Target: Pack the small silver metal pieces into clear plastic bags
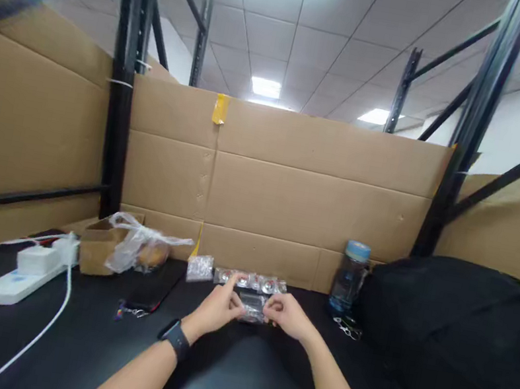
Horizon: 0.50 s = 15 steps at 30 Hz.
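A small clear plastic packet (252, 307) lies on the black tabletop in the middle of the view; its contents are too small and shiny to make out. My left hand (219, 303), with a dark watch (175, 338) on the wrist, grips the packet's left edge between thumb and fingers, the index finger raised. At the right edge, my right hand (286, 313) pinches the packet with closed fingertips. Just behind it runs a row of clear packs (269, 284) holding round silver and red pieces. To their left stands a crinkled clear packet (200, 268).
On the left are a white power strip (18, 279) with a cable, a cardboard box (100, 247), a tied plastic bag (140, 247) and a dark flat case (150, 289). A water bottle (348, 280) and a black backpack (445, 341) stand right. Cardboard walls (268, 203) enclose the table.
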Motion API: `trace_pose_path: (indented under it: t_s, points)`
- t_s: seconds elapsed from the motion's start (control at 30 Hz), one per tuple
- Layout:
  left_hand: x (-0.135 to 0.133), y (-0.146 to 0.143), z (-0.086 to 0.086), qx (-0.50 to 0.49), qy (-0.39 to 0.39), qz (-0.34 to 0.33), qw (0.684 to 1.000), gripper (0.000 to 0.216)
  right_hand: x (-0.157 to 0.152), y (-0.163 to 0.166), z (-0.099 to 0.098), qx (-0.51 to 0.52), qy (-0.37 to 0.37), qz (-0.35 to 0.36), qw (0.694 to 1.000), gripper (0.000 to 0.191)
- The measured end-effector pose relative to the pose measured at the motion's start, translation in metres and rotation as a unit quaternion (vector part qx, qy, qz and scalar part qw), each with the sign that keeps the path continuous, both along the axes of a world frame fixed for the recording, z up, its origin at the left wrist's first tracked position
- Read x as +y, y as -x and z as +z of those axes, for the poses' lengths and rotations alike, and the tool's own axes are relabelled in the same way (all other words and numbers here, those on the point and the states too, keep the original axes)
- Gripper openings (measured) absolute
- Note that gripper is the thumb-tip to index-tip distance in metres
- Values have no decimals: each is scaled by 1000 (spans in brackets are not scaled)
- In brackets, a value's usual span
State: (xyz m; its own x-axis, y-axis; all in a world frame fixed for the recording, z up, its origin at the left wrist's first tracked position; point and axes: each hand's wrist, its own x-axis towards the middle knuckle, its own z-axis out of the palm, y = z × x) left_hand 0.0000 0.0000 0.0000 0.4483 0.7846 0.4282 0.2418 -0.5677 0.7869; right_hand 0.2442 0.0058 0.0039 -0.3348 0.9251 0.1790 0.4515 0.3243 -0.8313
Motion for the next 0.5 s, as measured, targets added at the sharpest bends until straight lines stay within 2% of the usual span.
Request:
trace_pose_path:
  t_s: [0.17, 0.27, 0.33, 0.4, 0.5]
  points:
    - [7, 1, -7, 18, 37, 25, 999, 73, -3, 10, -2, -16, 0, -23, 1000, 11]
    - [10, 4, -11, 49, 5, 74, 996, 83, -8, 14, -2, -51, -36, -41, 997, 44]
    - [11, 4, -12, 75, -46, 98, 991, 83, -11, 17, -2, -97, -55, -46, 993, 53]
    - [10, 4, -14, 102, -65, 103, 987, 72, -14, 19, 0, -147, -65, -49, 986, 45]
    - [10, 1, -17, 126, -51, 93, 986, 55, -17, 21, 2, -192, -77, -48, 977, 33]
